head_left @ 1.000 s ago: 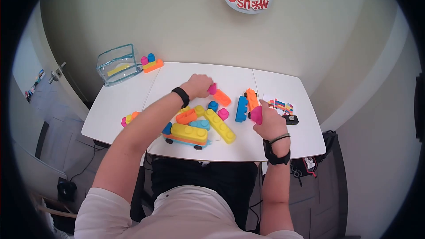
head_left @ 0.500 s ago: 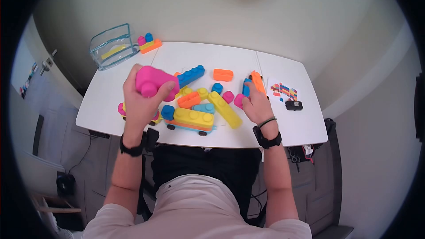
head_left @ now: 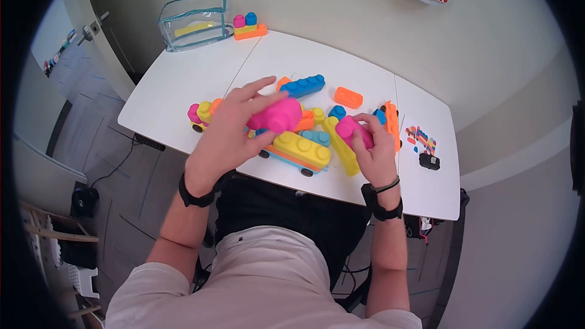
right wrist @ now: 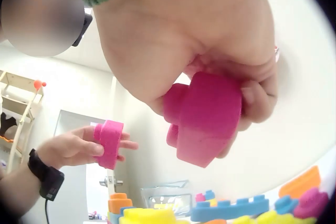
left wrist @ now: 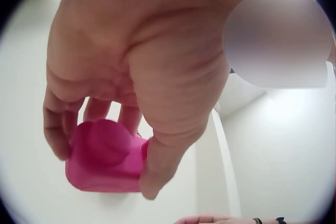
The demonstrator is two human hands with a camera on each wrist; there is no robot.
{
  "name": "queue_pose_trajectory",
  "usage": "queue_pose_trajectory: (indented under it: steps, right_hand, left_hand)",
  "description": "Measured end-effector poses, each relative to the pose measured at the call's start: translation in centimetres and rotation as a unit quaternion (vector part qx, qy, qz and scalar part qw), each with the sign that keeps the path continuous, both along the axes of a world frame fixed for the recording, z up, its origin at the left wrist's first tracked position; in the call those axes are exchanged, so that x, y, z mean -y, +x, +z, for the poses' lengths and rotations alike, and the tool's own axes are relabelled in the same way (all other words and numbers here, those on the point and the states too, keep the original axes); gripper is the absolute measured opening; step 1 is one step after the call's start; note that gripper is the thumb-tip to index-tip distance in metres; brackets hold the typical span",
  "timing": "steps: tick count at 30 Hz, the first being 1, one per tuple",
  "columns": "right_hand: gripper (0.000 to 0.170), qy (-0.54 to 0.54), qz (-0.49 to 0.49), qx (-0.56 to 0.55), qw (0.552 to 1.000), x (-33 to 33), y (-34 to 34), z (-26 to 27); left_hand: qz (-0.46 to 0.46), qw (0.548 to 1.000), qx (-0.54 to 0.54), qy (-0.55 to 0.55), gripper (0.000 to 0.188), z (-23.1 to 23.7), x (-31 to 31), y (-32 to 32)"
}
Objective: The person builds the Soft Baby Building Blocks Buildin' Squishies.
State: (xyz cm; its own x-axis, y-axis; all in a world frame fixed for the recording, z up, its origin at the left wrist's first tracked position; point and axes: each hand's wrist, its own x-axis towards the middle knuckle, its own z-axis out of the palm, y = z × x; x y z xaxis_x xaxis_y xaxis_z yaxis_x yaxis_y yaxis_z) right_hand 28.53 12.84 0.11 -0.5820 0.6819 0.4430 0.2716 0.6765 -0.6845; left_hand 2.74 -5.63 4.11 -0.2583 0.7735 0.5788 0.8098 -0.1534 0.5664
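We see the left hand pinch one pink block over the desk, partly covering a toy truck. The right hand has its fingers clamped on another pink block, partly hiding it from us.

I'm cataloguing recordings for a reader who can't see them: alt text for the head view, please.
A person's left hand holds one pink block and the right hand another pink block above a white table. Other colourful blocks lie near a yellow-topped wheeled toy, and a clear case stands at the far left.
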Motion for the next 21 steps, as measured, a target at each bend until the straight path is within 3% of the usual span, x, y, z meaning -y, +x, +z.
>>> queue_pose_trajectory:
  steps: [1,2,5,10,13,15,21]
  right_hand:
    - [0.027,0.010,0.034,-0.049,0.998,0.5,-0.6,-0.2]
    - [0.023,0.020,0.067,-0.098,0.993,0.8,-1.1,-0.4]
    - [0.020,-0.012,0.131,-0.099,0.986,1.2,-2.1,-1.3]
    - [0.017,-0.036,0.126,-0.098,0.986,2.2,-3.4,-2.4]
    - [0.017,0.006,0.095,-0.083,0.992,2.2,-4.2,-3.2]
    - [0.019,0.047,0.065,0.013,0.997,2.2,-4.3,-3.5]
    - [0.021,0.093,0.054,0.040,0.993,2.5,-4.0,-3.0]
  left_hand:
    - [-0.028,0.997,-0.056,-0.036,0.061,-0.1,-0.2,0.3]
    - [-0.046,0.996,-0.004,-0.081,0.059,-0.3,-0.4,0.5]
    - [-0.060,0.986,-0.035,-0.154,0.059,-1.9,-0.9,0.0]
    - [-0.060,0.983,-0.056,-0.165,0.059,-3.0,-1.5,0.2]
    - [-0.078,0.983,-0.069,-0.150,0.059,-4.2,-2.0,0.0]
    - [-0.086,0.984,-0.068,-0.143,0.060,-5.0,-2.3,-0.2]
    - [-0.142,0.979,-0.018,-0.142,0.055,-5.5,-2.2,-0.4]
